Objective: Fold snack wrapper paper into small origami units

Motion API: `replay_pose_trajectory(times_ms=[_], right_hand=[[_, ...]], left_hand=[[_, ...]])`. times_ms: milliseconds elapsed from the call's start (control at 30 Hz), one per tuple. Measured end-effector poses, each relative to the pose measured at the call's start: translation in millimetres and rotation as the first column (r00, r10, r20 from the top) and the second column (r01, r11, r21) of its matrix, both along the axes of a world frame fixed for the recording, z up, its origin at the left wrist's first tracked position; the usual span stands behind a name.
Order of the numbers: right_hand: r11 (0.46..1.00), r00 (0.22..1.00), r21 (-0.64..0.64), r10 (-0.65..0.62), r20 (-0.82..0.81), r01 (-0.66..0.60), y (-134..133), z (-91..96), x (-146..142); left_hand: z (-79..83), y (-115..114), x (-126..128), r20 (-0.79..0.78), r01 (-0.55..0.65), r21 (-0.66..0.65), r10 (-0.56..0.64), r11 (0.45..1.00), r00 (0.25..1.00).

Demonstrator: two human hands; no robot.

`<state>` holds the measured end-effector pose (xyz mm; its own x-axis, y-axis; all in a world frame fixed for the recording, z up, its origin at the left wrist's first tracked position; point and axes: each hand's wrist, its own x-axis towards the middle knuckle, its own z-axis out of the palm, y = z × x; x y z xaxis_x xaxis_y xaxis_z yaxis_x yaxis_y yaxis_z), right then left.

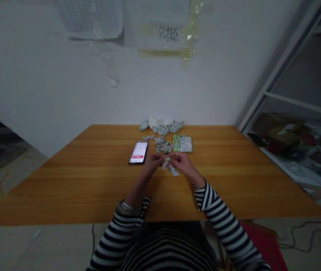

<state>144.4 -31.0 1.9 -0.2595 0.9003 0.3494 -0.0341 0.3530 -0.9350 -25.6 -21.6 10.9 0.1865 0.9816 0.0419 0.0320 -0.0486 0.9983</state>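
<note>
Fingers (174, 155) of the left hand (152, 162) and right hand (183, 161) pinched a printed scrap (167, 161) just below the frame's middle. It looked light, soft and easy to rip, best held by its edges. Crumpled scraps (163, 146) lay higher up.

The brown wooden tabletop (98, 180) is occupied by a black-edged rectangular phone (138, 153), crumpled green-and-white wrappers (163, 146) and a flat, squarish green-and-white packet (182, 143).
</note>
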Motion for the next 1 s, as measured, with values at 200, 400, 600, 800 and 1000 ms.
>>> replay_pose_trajectory(times_ms=[200, 400, 600, 800, 1000], right_hand=[[1.0, 0.999, -0.013, -0.014, -0.041, 0.014, 0.8, 2.7, 1.1], [0.987, 0.988, -0.117, -0.121, -0.096, 0.109, 6.5, -1.7, 2.1], [0.974, 0.978, -0.169, -0.169, -0.119, 0.147, 11.8, -5.2, 3.7], [0.968, 0.976, -0.236, -0.13, -0.176, 0.087, 8.3, -10.6, -2.7], [0.956, 0.933, -0.284, -0.166, -0.319, 0.073, 7.6, -8.9, -6.6]], left_hand=[[-1.2, 1.1, 2.8, -0.02, -0.037, 0.065, 0.038, 0.997, 0.999], [-0.9, 2.7, 5.8, -0.102, -0.004, 0.132, 0.018, 0.991, 0.995], [-0.4, 3.6, 3.1, -0.181, -0.083, 0.27, 0.135, 0.959, 0.974], [-2.7, 5.7, 1.1, -0.179, -0.173, 0.389, 0.259, 0.905, 0.949], [-1.7, 2.5, 6.7, -0.095, -0.238, 0.367, 0.291, 0.899, 0.952]])
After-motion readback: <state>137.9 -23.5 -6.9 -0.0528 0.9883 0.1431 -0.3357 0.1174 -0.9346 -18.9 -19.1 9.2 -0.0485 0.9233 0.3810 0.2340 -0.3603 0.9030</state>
